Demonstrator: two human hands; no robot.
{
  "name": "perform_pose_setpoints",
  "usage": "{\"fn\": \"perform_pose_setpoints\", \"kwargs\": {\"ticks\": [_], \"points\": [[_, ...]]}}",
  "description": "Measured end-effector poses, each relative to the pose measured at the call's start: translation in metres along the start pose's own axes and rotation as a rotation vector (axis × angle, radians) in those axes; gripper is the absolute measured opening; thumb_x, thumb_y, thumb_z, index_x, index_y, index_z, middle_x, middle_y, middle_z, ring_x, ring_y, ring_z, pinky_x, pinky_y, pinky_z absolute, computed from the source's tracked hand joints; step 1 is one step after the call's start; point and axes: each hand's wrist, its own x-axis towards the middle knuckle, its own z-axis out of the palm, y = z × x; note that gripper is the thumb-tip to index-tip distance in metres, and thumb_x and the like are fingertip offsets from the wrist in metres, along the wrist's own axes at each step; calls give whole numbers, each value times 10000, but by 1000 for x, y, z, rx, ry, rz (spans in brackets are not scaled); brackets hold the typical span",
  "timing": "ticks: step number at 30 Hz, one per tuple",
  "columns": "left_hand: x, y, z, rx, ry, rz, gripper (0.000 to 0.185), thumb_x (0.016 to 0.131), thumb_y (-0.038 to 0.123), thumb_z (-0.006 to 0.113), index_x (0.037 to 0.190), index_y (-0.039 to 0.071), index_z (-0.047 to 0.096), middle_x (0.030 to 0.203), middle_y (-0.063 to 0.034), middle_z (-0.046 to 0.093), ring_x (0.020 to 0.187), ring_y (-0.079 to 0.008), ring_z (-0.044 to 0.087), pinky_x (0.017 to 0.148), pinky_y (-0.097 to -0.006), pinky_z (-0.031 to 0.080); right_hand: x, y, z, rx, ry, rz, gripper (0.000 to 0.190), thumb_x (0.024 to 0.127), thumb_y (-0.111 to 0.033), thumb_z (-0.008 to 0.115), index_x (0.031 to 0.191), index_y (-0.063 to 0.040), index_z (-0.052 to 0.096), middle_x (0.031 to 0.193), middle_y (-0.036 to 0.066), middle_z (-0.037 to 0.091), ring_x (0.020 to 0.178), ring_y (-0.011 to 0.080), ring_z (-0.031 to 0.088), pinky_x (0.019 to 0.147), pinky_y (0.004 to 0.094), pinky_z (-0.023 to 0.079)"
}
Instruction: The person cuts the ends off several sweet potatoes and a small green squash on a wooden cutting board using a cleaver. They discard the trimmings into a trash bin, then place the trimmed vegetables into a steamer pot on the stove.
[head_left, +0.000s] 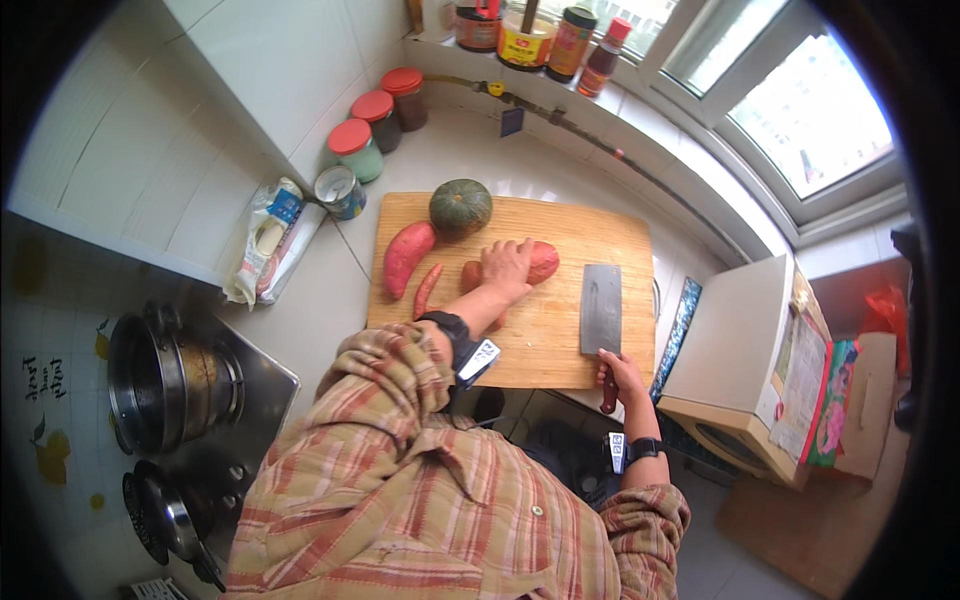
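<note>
On the wooden cutting board (547, 345), my left hand (507, 268) grips a red sweet potato (545, 262) from above, its fingers pointing away from me. Reddish root pieces (471, 276) show beside and under that hand, partly covered by it. My right hand (621, 370) holds the dark red handle (610, 396) of a cleaver at the board's front right. The cleaver's broad blade (601, 309) is turned flat face up over the board. To the left are a larger sweet potato (408, 259), a slim reddish root (427, 291) and a green pumpkin (460, 208).
Red-lidded jars (357, 151) and an open can (340, 191) line the left wall. Bottles (572, 43) stand on the window sill. At right is a white and yellow appliance (731, 352). Pots (172, 382) sit on the stove (262, 375) at left.
</note>
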Motion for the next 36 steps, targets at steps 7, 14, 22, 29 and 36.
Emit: {"fn": "perform_pose_setpoints", "kwargs": {"ticks": [7, 14, 22, 29, 36], "points": [[29, 28, 34, -309, 112, -87, 801, 639, 367, 777, 1272, 65, 390, 1106, -182, 539, 1072, -350, 484, 903, -430, 427, -2, -4, -18, 9, 67, -13, 144, 828, -164, 651, 858, -41, 582, 630, 15, 520, 520, 133, 523, 482, 272, 456], [48, 49, 30, -262, 106, -54, 882, 619, 411, 801, 1303, 64, 365, 1148, -174, 520, 1089, -338, 480, 915, -419, 415, -1, -14, -30, -9, 81, 3, 177, 828, -156, 650, 773, -43, 525, 613, 42, 523, 494, 152, 524, 457, 285, 455], [-20, -16, -27, -17, 63, -267, 733, 671, 470, 751, 1198, 36, 483, 1179, -200, 492, 1114, -318, 466, 920, -421, 402, 9, -29, -40, -67, 27, -11, 156, 830, -144, 647, 782, -37, 545, 627, 33, 528, 490, 146, 524, 449, 280, 459], [-53, -14, -22, -172, -129, -483, 850, 644, 472, 749, 1244, 32, 338, 1122, -222, 500, 1022, -380, 557, 852, -454, 459, 13, -43, -53, -124, 12, 18, 131, 827, -123, 642, 801, -27, 558, 615, 37, 525, 488, 158, 533, 441, 284, 464], [-12, -1, -1, -248, -21, -371, 908, 606, 301, 758, 1325, 98, 241, 1128, -235, 490, 1026, -384, 548, 842, -460, 471, 0, -53, -56, -130, 1, -60, 154, 836, -119, 638, 799, -9, 536, 610, 47, 519, 476, 149, 533, 431, 267, 449]]}}
